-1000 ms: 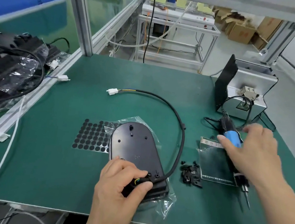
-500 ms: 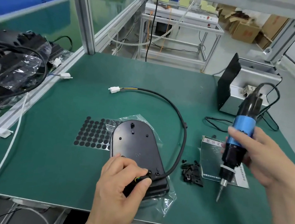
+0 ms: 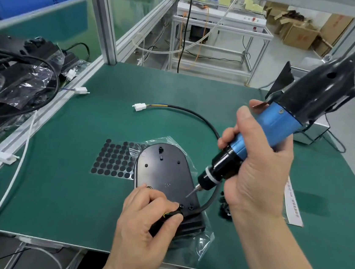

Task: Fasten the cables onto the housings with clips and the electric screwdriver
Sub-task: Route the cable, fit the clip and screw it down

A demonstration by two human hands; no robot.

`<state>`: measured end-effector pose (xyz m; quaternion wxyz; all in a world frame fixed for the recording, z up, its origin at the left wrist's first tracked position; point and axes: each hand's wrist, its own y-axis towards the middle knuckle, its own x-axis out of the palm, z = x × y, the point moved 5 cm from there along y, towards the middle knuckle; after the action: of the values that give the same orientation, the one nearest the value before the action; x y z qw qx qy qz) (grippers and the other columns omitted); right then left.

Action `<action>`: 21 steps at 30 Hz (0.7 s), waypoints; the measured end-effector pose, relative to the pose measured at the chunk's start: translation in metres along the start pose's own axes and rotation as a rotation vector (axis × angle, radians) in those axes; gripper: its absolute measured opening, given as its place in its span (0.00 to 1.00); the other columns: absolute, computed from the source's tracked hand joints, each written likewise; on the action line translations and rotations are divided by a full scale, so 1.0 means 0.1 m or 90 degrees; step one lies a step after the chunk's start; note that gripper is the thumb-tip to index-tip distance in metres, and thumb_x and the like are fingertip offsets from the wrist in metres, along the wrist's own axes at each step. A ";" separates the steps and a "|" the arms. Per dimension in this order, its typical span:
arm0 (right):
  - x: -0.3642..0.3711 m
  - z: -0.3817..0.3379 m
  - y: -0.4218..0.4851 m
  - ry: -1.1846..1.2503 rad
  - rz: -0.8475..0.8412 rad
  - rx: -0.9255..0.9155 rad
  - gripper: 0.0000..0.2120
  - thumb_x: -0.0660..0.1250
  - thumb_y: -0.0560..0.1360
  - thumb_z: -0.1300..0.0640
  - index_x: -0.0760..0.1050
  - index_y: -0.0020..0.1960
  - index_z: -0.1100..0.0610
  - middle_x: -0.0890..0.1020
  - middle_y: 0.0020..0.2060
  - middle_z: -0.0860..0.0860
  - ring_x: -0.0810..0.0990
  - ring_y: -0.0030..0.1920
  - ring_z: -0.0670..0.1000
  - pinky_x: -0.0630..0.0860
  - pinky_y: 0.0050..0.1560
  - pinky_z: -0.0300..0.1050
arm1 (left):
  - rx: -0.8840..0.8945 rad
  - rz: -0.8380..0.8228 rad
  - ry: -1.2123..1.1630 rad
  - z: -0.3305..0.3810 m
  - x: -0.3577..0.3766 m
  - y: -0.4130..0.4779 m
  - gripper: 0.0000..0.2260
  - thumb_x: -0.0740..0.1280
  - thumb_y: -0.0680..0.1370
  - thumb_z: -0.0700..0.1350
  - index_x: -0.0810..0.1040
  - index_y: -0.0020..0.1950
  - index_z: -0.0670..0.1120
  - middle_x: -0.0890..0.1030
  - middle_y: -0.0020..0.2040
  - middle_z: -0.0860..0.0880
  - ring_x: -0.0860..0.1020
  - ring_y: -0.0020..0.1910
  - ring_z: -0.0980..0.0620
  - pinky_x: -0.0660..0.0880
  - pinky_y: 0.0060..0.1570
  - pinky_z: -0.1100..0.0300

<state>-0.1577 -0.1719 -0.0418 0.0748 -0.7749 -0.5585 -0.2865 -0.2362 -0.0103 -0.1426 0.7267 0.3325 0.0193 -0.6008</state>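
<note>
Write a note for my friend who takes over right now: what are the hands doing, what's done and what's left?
Left hand: pinches the cable end against the housing at its near edge.
Right hand: grips the screwdriver, tilted, bit just above the housing, not touching.
Housing lies on a bag on the mat; spare clips lie to its right.
Done: cable placed for fastening. I cannot tell whether a clip is on it.
Left: lower the bit and fasten the cable.
</note>
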 end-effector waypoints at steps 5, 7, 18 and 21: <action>0.08 0.01 -0.07 -0.037 -0.026 -0.032 0.09 0.71 0.73 0.64 0.73 0.50 0.56 0.77 0.29 0.45 0.71 0.29 0.54 0.70 0.33 0.46 | -0.003 -0.001 0.004 0.00 0.00 0.00 0.07 0.69 0.74 0.49 0.84 0.44 0.48 0.76 0.43 0.55 0.78 0.49 0.49 0.63 0.62 0.72; 0.06 0.02 -0.08 -0.035 -0.025 -0.025 0.10 0.71 0.72 0.64 0.73 0.51 0.57 0.76 0.29 0.46 0.71 0.29 0.54 0.71 0.33 0.45 | 0.002 0.000 0.002 0.00 0.00 0.00 0.07 0.69 0.74 0.49 0.84 0.44 0.48 0.76 0.43 0.55 0.78 0.49 0.49 0.63 0.62 0.72; 0.13 0.02 -0.14 -0.061 -0.073 -0.045 0.10 0.71 0.72 0.64 0.73 0.51 0.57 0.75 0.28 0.47 0.71 0.28 0.54 0.72 0.33 0.45 | 0.001 0.003 -0.006 -0.03 0.02 -0.01 0.06 0.69 0.73 0.51 0.82 0.47 0.51 0.77 0.44 0.56 0.78 0.50 0.50 0.64 0.67 0.66; 0.22 0.02 -0.18 -0.084 -0.113 -0.066 0.10 0.71 0.72 0.64 0.73 0.50 0.57 0.75 0.28 0.50 0.72 0.26 0.53 0.73 0.33 0.42 | -0.033 0.010 -0.035 -0.06 0.00 -0.02 0.11 0.70 0.72 0.52 0.77 0.54 0.56 0.78 0.45 0.58 0.79 0.50 0.53 0.63 0.69 0.67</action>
<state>-0.1688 -0.1465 -0.0361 -0.0282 -0.7424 -0.6130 -0.2689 -0.2358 -0.0078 -0.1484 0.7401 0.2970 0.0126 -0.6032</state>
